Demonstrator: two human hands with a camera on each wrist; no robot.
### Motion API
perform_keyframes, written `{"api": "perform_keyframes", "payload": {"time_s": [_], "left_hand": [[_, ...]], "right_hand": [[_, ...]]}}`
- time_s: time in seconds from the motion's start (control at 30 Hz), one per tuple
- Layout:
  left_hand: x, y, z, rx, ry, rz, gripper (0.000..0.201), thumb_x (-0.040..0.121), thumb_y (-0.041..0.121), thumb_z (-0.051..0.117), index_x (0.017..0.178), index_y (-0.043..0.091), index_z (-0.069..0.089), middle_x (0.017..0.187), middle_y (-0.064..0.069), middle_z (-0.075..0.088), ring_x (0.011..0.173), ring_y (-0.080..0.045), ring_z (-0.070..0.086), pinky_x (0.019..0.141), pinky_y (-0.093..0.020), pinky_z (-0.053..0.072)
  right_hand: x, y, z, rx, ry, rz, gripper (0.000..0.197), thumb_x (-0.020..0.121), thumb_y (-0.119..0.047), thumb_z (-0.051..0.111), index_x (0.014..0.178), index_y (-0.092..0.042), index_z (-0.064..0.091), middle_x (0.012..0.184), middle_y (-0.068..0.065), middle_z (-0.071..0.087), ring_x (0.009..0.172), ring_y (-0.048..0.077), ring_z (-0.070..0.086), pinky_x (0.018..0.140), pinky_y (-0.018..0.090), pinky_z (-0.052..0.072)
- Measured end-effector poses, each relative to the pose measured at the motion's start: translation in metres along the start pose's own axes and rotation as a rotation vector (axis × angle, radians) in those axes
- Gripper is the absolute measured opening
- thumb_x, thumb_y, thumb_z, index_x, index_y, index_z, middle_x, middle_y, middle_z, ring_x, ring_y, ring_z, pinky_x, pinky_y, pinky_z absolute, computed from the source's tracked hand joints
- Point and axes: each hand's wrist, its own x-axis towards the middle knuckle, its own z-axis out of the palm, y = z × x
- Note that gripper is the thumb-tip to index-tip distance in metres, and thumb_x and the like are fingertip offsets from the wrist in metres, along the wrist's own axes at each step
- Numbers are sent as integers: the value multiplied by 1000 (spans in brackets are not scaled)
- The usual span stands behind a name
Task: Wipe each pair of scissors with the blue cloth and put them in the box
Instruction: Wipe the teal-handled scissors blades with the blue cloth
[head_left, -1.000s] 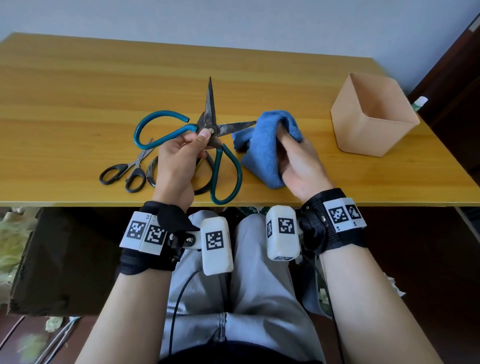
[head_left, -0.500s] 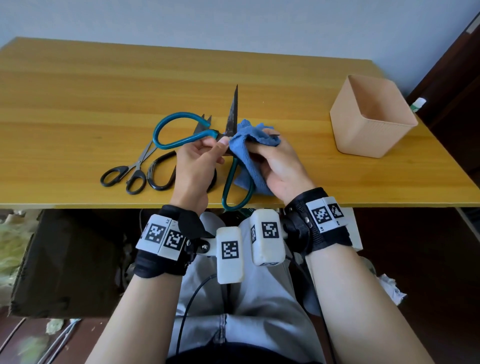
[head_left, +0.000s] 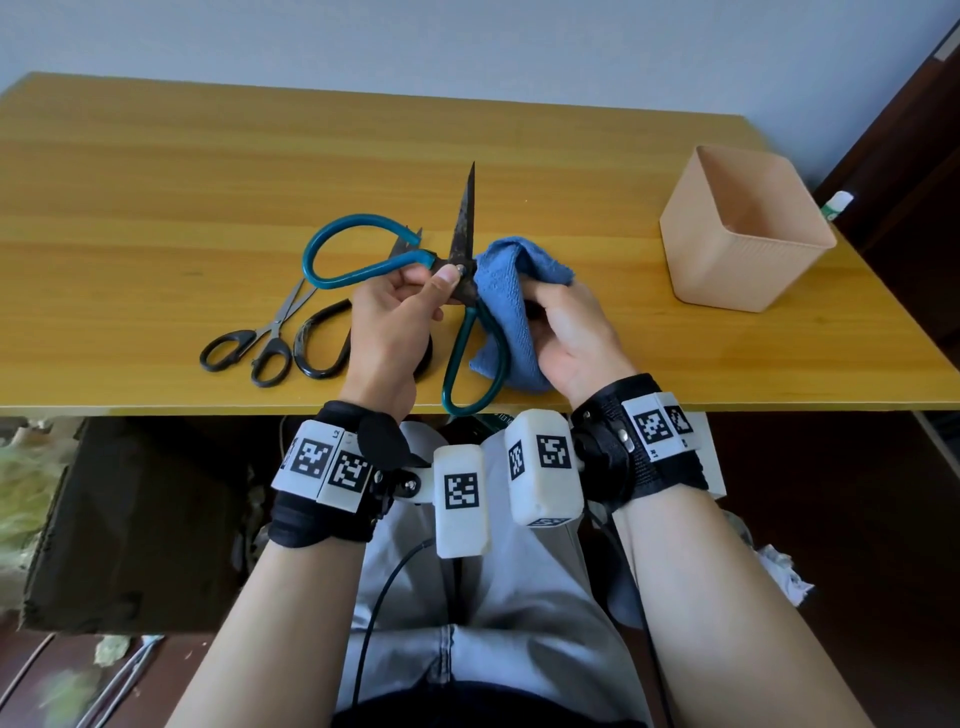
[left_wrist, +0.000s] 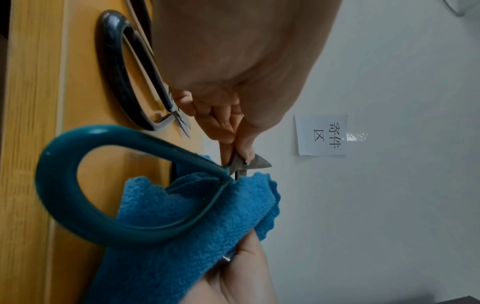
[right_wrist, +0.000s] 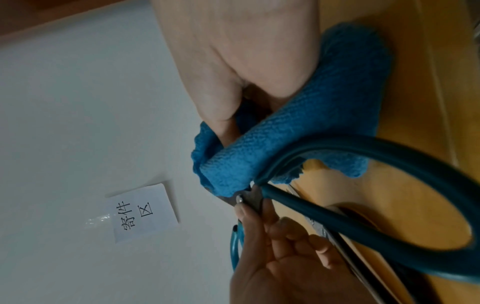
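Observation:
My left hand (head_left: 415, 296) pinches the teal-handled scissors (head_left: 358, 260) at the pivot, held spread above the table's front edge, one dark blade pointing away. My right hand (head_left: 561, 332) grips the blue cloth (head_left: 506, 306), folded round the other blade just right of the pivot. In the left wrist view the teal scissors' loop (left_wrist: 103, 185) crosses the blue cloth (left_wrist: 182, 236). The right wrist view shows the blue cloth (right_wrist: 285, 148) wrapped against the teal scissors' handle (right_wrist: 389, 226). The tan box (head_left: 743, 249) stands open and upright at the right.
Small black-handled scissors (head_left: 260, 348) and larger black-handled scissors (head_left: 322, 343) lie on the wooden table (head_left: 208, 171) left of my left hand, near the front edge. A white paper label (left_wrist: 322, 134) is stuck on the wall behind.
My right hand brought the cloth left onto the teal scissors and wrapped one blade. Both hands drew closer together and nearer the table's front edge; the free blade now points away.

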Motion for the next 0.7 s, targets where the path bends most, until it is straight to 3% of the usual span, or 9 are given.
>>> {"api": "perform_keyframes", "payload": {"time_s": [0.1,0.2,0.33,0.5,0.57,0.63,0.7], "left_hand": [[2,-1,-2,-6,6,7,24,94,17,69,76,14,53,56,16,55,67,-8,53,68,-8,46],[3,-3,-4,-1,2,23,25,93,18,71,75,14,55,59,13,56,75,-14,55,71,-10,48],[2,-2,-4,6,-14,25,26,94,18,69,73,15,54,57,14,55,63,-7,50,70,-9,46],[1,0,-5,-20,-25,12,26,96,16,66,74,17,52,54,17,58,61,-2,52,69,-10,45],[3,0,-5,-17,-12,15,25,95,17,68,75,16,53,54,16,56,63,-5,51,70,-11,46],[4,-1,-5,-10,-3,22,24,94,17,70,75,16,54,55,16,56,63,-7,51,71,-9,47],[4,-2,-6,-8,-6,25,24,94,17,70,76,15,54,57,14,56,62,-6,51,71,-8,47]], "right_hand": [[0,0,-2,-1,-22,-6,17,93,6,54,104,-1,65,83,12,72,71,24,69,65,36,59],[-2,-1,-3,-11,-43,-17,25,94,10,49,88,-8,66,71,6,72,65,20,68,65,36,57],[-2,-2,1,10,-2,-36,21,91,11,52,104,-2,62,85,12,69,73,25,68,69,37,58],[-1,0,2,60,16,-52,27,89,10,55,115,2,59,92,17,67,77,27,67,68,37,57],[-1,0,3,85,-20,-61,27,88,11,55,111,0,62,98,19,69,80,27,67,72,39,56],[-1,-2,3,93,-40,-70,27,89,13,52,94,-9,65,89,13,70,77,25,66,75,39,54],[-1,-2,5,69,-11,-71,26,89,13,53,102,-6,66,94,14,73,83,28,70,75,39,56]]}}
